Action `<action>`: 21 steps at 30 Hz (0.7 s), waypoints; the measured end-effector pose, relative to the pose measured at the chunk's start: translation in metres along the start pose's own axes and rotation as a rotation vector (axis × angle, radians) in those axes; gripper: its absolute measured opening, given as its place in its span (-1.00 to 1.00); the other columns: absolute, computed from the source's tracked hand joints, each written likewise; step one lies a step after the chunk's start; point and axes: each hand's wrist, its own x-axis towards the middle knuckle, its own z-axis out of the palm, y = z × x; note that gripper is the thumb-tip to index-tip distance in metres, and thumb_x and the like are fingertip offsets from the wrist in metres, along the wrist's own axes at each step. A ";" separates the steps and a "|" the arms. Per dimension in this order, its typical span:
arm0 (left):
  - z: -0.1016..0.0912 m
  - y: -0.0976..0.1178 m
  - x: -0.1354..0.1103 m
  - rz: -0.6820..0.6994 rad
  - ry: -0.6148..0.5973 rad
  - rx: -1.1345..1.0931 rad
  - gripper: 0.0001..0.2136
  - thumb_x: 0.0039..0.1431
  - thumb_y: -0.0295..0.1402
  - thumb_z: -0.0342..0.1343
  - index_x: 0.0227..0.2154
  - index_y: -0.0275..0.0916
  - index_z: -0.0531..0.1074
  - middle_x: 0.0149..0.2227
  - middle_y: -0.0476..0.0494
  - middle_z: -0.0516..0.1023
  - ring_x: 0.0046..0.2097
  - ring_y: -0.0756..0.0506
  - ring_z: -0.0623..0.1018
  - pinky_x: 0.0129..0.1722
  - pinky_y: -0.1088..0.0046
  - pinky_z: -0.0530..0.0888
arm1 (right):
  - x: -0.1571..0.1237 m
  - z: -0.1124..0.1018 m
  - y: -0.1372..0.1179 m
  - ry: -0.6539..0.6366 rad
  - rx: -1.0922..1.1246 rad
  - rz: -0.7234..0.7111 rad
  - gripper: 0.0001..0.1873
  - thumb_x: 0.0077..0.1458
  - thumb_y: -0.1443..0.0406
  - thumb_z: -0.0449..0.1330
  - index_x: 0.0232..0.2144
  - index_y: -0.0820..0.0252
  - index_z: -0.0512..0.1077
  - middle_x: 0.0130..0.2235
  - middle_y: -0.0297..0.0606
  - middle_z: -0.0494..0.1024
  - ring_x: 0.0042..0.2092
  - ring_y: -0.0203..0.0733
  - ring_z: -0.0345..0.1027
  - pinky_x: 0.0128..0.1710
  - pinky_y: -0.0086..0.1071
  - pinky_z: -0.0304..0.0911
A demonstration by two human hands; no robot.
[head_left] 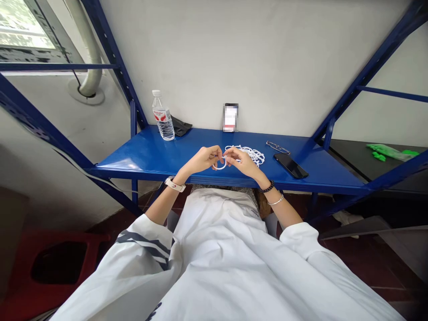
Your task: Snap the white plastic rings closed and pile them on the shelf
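Both my hands meet over the front edge of a blue metal shelf. My left hand and my right hand pinch a small white ring between their fingertips from either side. Just behind my right hand lies a pile of several more white rings. A watch sits on my left wrist; bracelets circle my right wrist.
On the shelf stand a clear water bottle at the back left, a black pouch beside it, and a phone propped against the wall. Glasses and a dark phone lie right. Blue frame struts rise both sides.
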 end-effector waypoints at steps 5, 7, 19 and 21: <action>0.001 0.022 -0.008 0.054 0.041 0.065 -0.61 0.20 -0.08 0.17 -0.05 -0.22 0.34 -0.34 -0.07 0.63 -0.43 0.00 0.56 -0.42 0.55 0.45 | -0.001 0.004 -0.010 0.109 0.097 -0.004 -0.53 0.10 -0.14 0.26 -0.32 0.11 0.38 -0.37 -0.32 0.52 -0.34 -0.20 0.43 -0.23 -0.26 0.40; 0.002 0.029 -0.010 0.076 0.070 0.168 -0.59 0.14 -0.05 0.22 -0.08 -0.23 0.40 -0.42 0.00 0.58 -0.46 0.01 0.50 -0.44 0.57 0.37 | -0.001 0.005 -0.013 0.149 0.117 0.009 -0.49 0.05 -0.18 0.28 -0.36 0.11 0.36 -0.39 -0.33 0.51 -0.34 -0.21 0.42 -0.25 -0.28 0.40; 0.020 0.031 -0.006 0.097 0.251 0.156 -0.71 0.23 -0.08 0.04 -0.38 -0.23 0.32 -0.53 0.02 0.50 -0.53 0.05 0.35 -0.50 0.56 0.24 | -0.002 0.016 -0.025 0.227 0.356 0.095 -0.42 -0.04 -0.24 0.31 -0.39 0.12 0.35 -0.43 -0.35 0.48 -0.36 -0.26 0.39 -0.28 -0.34 0.39; 0.024 0.032 -0.006 0.122 0.299 0.157 -0.71 0.26 -0.09 0.01 -0.40 -0.22 0.30 -0.55 0.03 0.47 -0.55 0.05 0.34 -0.50 0.55 0.23 | -0.004 0.019 -0.029 0.240 0.352 0.074 -0.44 0.00 -0.22 0.29 -0.39 0.11 0.34 -0.43 -0.34 0.47 -0.34 -0.24 0.41 -0.28 -0.33 0.39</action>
